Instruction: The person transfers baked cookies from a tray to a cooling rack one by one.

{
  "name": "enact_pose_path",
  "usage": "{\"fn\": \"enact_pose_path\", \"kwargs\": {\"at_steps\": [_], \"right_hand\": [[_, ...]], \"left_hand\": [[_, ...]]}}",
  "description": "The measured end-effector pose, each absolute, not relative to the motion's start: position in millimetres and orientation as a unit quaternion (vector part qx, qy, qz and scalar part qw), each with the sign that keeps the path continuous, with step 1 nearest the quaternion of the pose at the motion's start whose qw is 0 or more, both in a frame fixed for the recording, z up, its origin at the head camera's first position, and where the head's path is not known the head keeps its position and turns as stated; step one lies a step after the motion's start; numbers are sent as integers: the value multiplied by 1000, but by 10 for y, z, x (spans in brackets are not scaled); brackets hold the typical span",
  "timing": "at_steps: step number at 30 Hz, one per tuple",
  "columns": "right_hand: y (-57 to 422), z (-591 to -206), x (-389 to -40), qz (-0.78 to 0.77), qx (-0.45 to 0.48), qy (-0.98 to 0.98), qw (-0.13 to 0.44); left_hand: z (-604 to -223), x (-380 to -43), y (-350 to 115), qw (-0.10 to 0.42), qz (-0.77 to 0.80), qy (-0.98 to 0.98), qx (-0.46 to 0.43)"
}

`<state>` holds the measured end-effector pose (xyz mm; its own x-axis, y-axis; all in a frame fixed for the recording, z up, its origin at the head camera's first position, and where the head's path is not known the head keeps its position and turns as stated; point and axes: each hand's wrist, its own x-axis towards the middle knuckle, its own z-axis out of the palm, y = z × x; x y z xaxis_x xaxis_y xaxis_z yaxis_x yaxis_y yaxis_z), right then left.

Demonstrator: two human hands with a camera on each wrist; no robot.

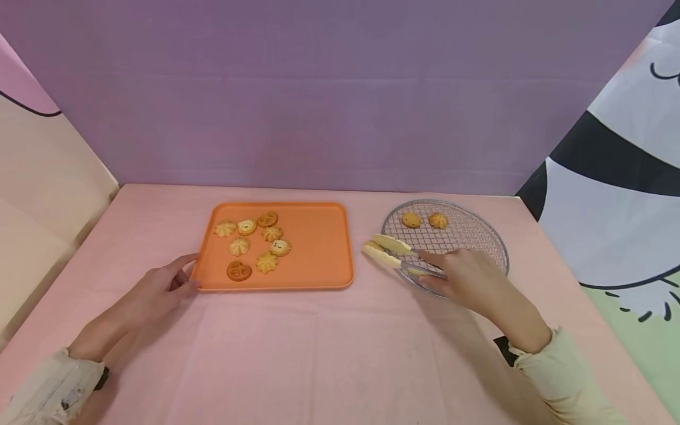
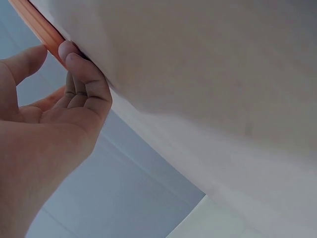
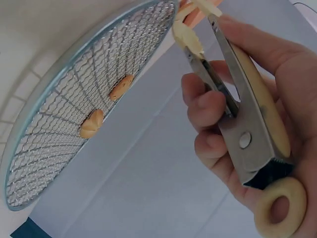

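My left hand (image 1: 159,289) is at the left edge of an orange tray (image 1: 319,248), its thumb and fingers holding the rim near the front corner. Several cookies in different shapes, among them a brown pretzel-like cookie (image 1: 239,271), lie on the tray's left half. In my right hand (image 1: 473,277) is a pair of small metal tongs (image 3: 242,109) with cream-coloured tips and a ring at the end. Between the tips is a golden cookie (image 1: 374,244), partly hidden, over the gap between tray and rack. The left wrist view shows the tray's rim (image 2: 42,29) at the fingertips.
A round wire mesh rack (image 1: 473,230) stands at the right, partly under my right hand. Near its back lie a smooth round cookie (image 1: 411,219) and a swirled cookie (image 1: 438,221). A pink cloth (image 1: 297,354) covers the table, and a purple wall (image 1: 340,118) rises behind it.
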<state>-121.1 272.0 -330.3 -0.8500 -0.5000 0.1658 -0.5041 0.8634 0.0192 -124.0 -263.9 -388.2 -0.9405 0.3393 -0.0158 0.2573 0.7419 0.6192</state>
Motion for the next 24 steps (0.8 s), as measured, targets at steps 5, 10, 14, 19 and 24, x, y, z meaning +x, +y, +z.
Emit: {"fn": "enact_pose_path", "kwargs": {"at_steps": [5,10,14,19,24], "right_hand": [[2731,-3314,-1156,-3,278,-952,126],[2743,-3303,-1148,12,289,-944,159],[2778,-3312,-1163,35,284,-944,165],[2854,-3330,-1174,57,275,-944,174],[2984,-3319,-1182,74,258,-946,184]], "left_hand": [[-3879,-1250,-2641,62,323,930,166],[-3881,-1266,-2647,62,323,930,163],[-3886,-1269,-2646,62,322,931,160],[-3890,-1261,-2645,62,323,931,160],[-3891,-1250,-2650,61,325,930,160]]}}
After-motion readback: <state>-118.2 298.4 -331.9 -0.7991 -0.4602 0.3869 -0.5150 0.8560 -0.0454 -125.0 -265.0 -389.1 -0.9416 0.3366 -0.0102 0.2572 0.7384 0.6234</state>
